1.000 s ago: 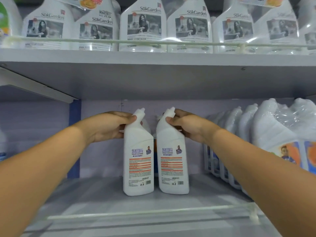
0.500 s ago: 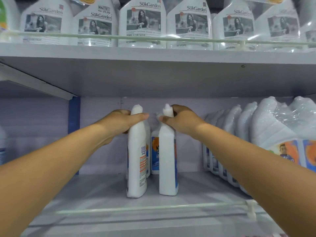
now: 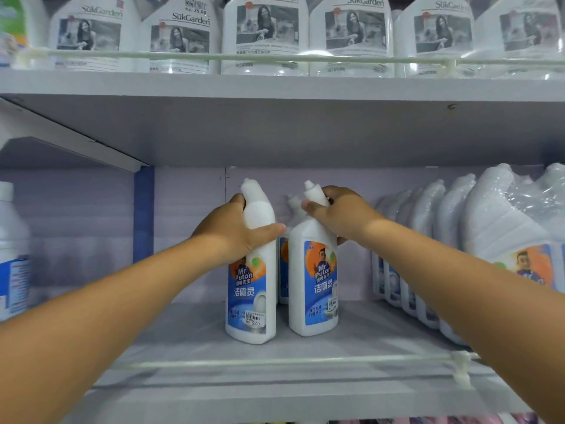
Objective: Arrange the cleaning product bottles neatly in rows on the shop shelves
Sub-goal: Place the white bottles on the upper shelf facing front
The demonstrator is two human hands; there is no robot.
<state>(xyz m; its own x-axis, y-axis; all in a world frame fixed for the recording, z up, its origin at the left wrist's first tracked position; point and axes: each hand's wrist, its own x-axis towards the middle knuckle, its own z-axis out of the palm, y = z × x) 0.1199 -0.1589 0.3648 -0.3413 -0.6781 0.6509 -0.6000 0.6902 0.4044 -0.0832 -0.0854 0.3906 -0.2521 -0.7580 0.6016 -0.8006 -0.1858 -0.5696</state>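
Squaring the 2 white bottles called for turning both labels fully forward, bases flat, sides close. The left hand curled its fingers round the left bottle at its shoulder; the right hand pinched the neck of the right bottle. Both stood mid-shelf, spare bottles at 3 o'clock, forearms reaching forward.

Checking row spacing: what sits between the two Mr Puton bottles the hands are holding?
In the head view, a third bottle stands behind the gap between the left bottle and right bottle; the gap itself is bare.
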